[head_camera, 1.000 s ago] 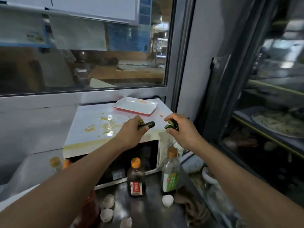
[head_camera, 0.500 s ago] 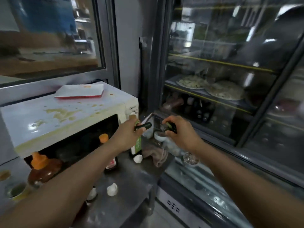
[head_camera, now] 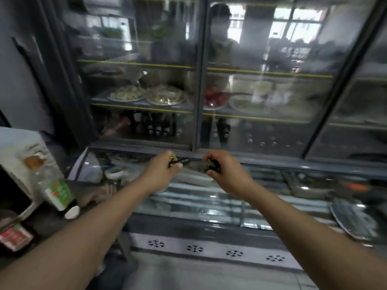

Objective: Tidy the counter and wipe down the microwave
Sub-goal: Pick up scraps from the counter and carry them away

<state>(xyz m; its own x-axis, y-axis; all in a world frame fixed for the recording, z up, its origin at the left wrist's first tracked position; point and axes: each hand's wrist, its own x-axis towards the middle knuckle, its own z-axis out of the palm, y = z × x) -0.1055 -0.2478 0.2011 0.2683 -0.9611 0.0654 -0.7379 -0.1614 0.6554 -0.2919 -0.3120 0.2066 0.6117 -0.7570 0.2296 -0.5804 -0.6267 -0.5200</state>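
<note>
My left hand [head_camera: 163, 170] grips a dark green vegetable scrap [head_camera: 180, 162] whose end sticks out to the right. My right hand [head_camera: 225, 174] holds another dark green scrap [head_camera: 212, 165] in curled fingers. Both hands are held out in front of me, over the glass top of a low display case [head_camera: 209, 197]. The white microwave [head_camera: 18, 147] is only partly in view at the far left edge, well away from both hands. The picture is blurred by motion.
A clear bottle with a green label [head_camera: 55, 185], a red-labelled bottle [head_camera: 12, 237], an eggshell [head_camera: 72, 212] and a brown cloth [head_camera: 98, 193] sit on the counter at left. A tall glass-door fridge [head_camera: 201, 80] with plates of food fills the background. A plate [head_camera: 351, 225] lies at right.
The view has swung right, away from the microwave top toward the fridge and display case. Both hands kept their scraps and moved off the microwave with the turn.
</note>
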